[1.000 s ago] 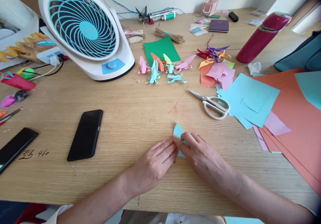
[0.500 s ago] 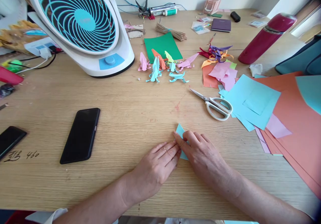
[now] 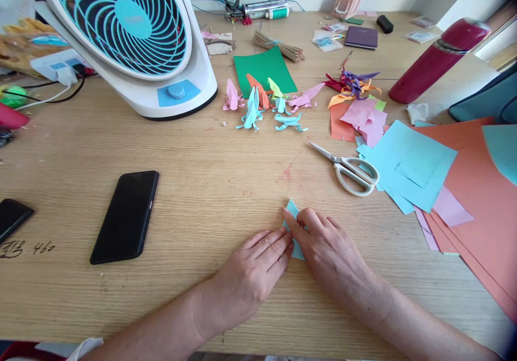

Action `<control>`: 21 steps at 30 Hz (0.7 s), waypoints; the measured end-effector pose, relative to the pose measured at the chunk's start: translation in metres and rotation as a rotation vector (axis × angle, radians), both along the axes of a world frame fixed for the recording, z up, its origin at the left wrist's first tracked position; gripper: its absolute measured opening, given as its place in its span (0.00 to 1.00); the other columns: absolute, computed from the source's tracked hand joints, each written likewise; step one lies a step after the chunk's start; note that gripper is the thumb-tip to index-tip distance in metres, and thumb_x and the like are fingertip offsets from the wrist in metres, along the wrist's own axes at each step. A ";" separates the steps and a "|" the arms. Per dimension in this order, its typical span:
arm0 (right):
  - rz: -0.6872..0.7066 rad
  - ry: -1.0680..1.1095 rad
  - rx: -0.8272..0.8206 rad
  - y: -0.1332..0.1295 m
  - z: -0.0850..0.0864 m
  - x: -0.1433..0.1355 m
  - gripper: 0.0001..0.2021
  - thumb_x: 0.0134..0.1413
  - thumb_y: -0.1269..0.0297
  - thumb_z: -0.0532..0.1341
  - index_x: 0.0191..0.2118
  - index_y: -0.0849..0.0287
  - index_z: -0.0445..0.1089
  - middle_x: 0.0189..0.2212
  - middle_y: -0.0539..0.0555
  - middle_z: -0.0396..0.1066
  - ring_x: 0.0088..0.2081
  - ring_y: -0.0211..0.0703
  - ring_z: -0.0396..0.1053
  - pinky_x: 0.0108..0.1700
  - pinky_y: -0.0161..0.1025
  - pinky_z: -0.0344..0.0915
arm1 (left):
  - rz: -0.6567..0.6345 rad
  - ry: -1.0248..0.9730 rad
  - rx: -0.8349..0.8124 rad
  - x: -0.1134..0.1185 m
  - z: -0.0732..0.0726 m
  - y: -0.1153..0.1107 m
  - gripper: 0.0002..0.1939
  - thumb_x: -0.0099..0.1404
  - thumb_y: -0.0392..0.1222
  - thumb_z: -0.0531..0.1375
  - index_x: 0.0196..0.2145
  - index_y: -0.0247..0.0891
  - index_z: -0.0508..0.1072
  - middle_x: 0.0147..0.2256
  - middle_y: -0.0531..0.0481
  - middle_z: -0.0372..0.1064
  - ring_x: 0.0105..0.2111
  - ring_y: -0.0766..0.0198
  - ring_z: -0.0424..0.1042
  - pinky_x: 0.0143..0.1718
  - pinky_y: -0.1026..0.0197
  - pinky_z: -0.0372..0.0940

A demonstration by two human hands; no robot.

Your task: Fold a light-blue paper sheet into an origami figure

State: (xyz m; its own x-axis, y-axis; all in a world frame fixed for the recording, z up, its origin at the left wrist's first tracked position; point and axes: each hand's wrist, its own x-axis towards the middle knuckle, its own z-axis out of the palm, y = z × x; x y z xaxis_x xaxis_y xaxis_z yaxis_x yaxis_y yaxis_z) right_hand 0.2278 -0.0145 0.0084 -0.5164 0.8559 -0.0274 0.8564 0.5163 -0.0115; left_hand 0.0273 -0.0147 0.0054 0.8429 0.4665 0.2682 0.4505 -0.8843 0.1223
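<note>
A small piece of folded light-blue paper (image 3: 292, 209) lies on the table, partly covered by both hands. My left hand (image 3: 252, 266) reaches in from the left, its fingers stretched out flat with the tips on the paper's left edge. My right hand (image 3: 329, 248) has its thumb along the upper part of the paper and its index finger bent against it; the other fingers are curled. White-handled scissors (image 3: 355, 173) rest to the upper right of my hands, blades pointing away to the left.
Folded paper animals (image 3: 252, 109) in several colours stand before a green sheet (image 3: 264, 70). A fan (image 3: 177, 89) is at the back left, a phone (image 3: 125, 215) nearer. On the right lie blue sheets (image 3: 428, 151), orange sheets (image 3: 484, 205) and a red flask (image 3: 438, 62).
The camera view has shifted slightly. My right thumb sits a touch differently along the blue paper's upper edge; both hands otherwise keep their places on it.
</note>
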 end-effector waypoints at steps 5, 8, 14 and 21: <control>-0.016 -0.072 -0.010 0.002 -0.002 0.000 0.27 0.54 0.79 0.52 0.61 0.68 0.60 0.40 0.59 0.67 0.37 0.48 0.65 0.33 0.43 0.65 | -0.006 -0.004 0.000 0.000 -0.004 0.000 0.20 0.73 0.33 0.46 0.55 0.25 0.70 0.57 0.38 0.68 0.59 0.53 0.66 0.60 0.53 0.66; 0.008 -0.113 -0.004 0.004 -0.002 0.000 0.27 0.52 0.80 0.51 0.60 0.69 0.61 0.40 0.60 0.68 0.37 0.49 0.64 0.32 0.43 0.65 | -0.003 -0.003 -0.007 0.000 -0.004 -0.001 0.20 0.73 0.33 0.47 0.55 0.25 0.70 0.57 0.38 0.68 0.59 0.53 0.66 0.60 0.53 0.65; 0.037 -0.093 0.044 0.000 -0.002 0.002 0.29 0.53 0.80 0.52 0.62 0.70 0.58 0.39 0.60 0.68 0.36 0.47 0.64 0.33 0.42 0.67 | -0.002 0.012 -0.029 -0.001 -0.001 -0.002 0.20 0.73 0.33 0.46 0.56 0.26 0.70 0.58 0.37 0.67 0.60 0.53 0.65 0.60 0.53 0.65; 0.021 -0.028 0.023 -0.004 -0.001 0.004 0.28 0.54 0.79 0.53 0.62 0.65 0.59 0.38 0.58 0.66 0.35 0.46 0.65 0.35 0.43 0.69 | -0.003 -0.001 -0.034 0.000 -0.002 -0.001 0.20 0.73 0.33 0.45 0.55 0.26 0.70 0.58 0.37 0.67 0.60 0.53 0.65 0.61 0.52 0.65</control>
